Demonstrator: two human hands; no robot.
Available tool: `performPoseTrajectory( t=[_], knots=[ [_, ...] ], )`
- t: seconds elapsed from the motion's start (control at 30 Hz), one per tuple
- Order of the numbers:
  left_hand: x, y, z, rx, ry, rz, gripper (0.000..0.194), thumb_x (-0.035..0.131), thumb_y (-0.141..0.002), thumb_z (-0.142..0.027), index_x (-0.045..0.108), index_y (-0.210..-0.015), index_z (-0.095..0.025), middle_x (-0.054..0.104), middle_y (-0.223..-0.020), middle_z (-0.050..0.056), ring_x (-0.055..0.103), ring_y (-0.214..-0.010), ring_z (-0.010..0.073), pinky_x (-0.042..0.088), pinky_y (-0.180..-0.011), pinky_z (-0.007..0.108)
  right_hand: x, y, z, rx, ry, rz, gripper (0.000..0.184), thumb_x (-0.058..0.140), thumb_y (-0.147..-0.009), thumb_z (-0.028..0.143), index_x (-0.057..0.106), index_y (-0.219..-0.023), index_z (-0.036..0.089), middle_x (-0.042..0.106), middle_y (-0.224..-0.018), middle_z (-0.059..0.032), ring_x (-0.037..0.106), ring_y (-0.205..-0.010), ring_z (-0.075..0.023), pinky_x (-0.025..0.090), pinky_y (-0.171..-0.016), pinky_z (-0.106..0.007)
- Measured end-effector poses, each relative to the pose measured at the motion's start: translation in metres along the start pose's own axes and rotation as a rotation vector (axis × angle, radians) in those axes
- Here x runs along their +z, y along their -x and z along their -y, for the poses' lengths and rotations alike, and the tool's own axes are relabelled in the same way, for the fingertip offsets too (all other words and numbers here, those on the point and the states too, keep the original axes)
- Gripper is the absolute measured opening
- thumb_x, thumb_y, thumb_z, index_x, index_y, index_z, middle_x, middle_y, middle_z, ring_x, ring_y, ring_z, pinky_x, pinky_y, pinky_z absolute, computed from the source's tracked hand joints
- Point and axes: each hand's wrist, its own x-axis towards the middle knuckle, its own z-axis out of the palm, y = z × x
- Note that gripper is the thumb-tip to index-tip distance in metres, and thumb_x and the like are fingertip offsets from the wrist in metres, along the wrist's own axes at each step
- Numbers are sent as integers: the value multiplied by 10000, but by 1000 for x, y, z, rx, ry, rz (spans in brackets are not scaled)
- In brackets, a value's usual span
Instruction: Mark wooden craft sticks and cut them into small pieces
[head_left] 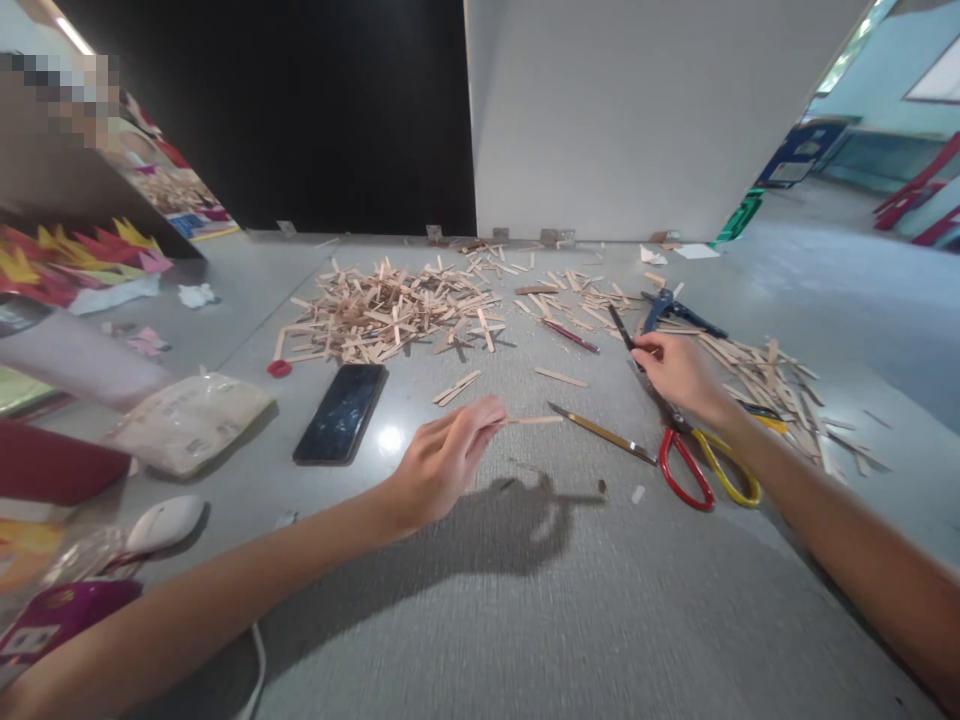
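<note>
My left hand (450,450) is closed in a pinch on one end of a thin wooden craft stick (538,420), held just above the table and pointing right. My right hand (682,375) has its fingertips closed on a slender black tool (621,328); its lower part is hidden, and I cannot tell whether it is separate from the scissors beneath. The scissors (686,478), with one red and one yellow handle loop, lie below that hand. A yellowish craft knife (607,432) lies between the hands. Two craft sticks (456,388) rest beyond my left hand.
A heap of craft sticks (390,310) lies at the back, with more sticks (772,380) at right. A blue-handled tool (664,310), red pen (571,336), phone (341,412), plastic packet (191,420) and white mouse (166,523) lie around. An upright panel (600,120) borders the back.
</note>
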Motion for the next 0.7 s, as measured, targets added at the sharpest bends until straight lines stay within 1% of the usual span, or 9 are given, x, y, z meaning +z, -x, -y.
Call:
performPoseTrajectory(
  t=[0.13, 0.2, 0.3, 0.43, 0.53, 0.6, 0.63, 0.67, 0.7],
  knots=[
    [-3, -2, -2, 19, 11, -31, 161, 657, -1076, -120, 648, -1235, -141, 840, -973, 74, 818, -793, 127, 650, -773, 170, -10, 8, 23, 134, -296, 106, 82, 694, -923, 287, 690, -932, 205, 746, -812, -65, 677, -564, -203, 554, -572, -334],
    [-4, -3, -2, 44, 7, -43, 147, 678, -1064, -122, 658, -1209, -136, 838, -938, 68, 820, -779, 139, 652, -749, 178, -14, 15, 36, 178, -456, 142, 145, 731, -905, 324, 634, -866, 224, 670, -734, -17, 596, -489, -157, 498, -500, -297],
    [-5, -4, -2, 63, -31, -49, 98, 688, -1061, -138, 668, -1157, -143, 828, -886, 49, 806, -717, 144, 644, -687, 197, -16, 23, 51, 162, -557, 159, 251, 761, -873, 419, 594, -831, 236, 569, -665, 27, 493, -457, -122, 397, -431, -262],
    [-5, -4, 0, 75, -65, -59, 105, 696, -1056, -139, 673, -1158, -148, 823, -861, 32, 794, -682, 143, 637, -672, 212, -13, 28, 59, 103, -642, 203, 385, 793, -804, 554, 590, -861, 232, 516, -636, 50, 450, -494, -116, 341, -426, -247],
    [-6, -4, 0, 84, -55, -74, 118, 701, -1051, -134, 675, -1164, -158, 822, -850, 23, 792, -678, 140, 632, -680, 211, -13, 30, 63, 114, -698, 272, 460, 811, -757, 610, 559, -859, 240, 468, -595, 79, 408, -486, -103, 279, -427, -232],
    [-7, -5, -3, 14, 7, -64, 96, 695, -1058, -152, 682, -1149, -178, 829, -863, 21, 797, -697, 140, 633, -695, 214, -14, 32, 67, 152, -735, 336, 483, 829, -724, 610, 533, -843, 247, 462, -573, 87, 392, -474, -96, 238, -428, -226],
    [-7, -6, -6, -72, 74, -35, 61, 692, -1063, -173, 689, -1121, -188, 831, -861, 18, 798, -702, 140, 630, -688, 213, -15, 33, 68, 173, -755, 380, 485, 836, -709, 599, 517, -821, 250, 457, -558, 89, 375, -465, -91, 221, -428, -226],
    [-8, -7, -8, -201, 171, 22, 14, 686, -1067, -201, 694, -1079, -196, 831, -850, 14, 795, -693, 140, 625, -666, 211, -16, 34, 70, 190, -778, 434, 479, 834, -701, 583, 498, -785, 253, 443, -537, 91, 350, -454, -85, 205, -428, -227],
    [-9, -8, -11, -357, 300, 111, 61, 687, -1066, -236, 693, -1017, -200, 825, -821, 9, 781, -657, 138, 610, -618, 205, -17, 35, 71, 201, -801, 491, 467, 821, -700, 567, 476, -742, 255, 418, -518, 94, 318, -445, -77, 191, -427, -230]
  ],
)
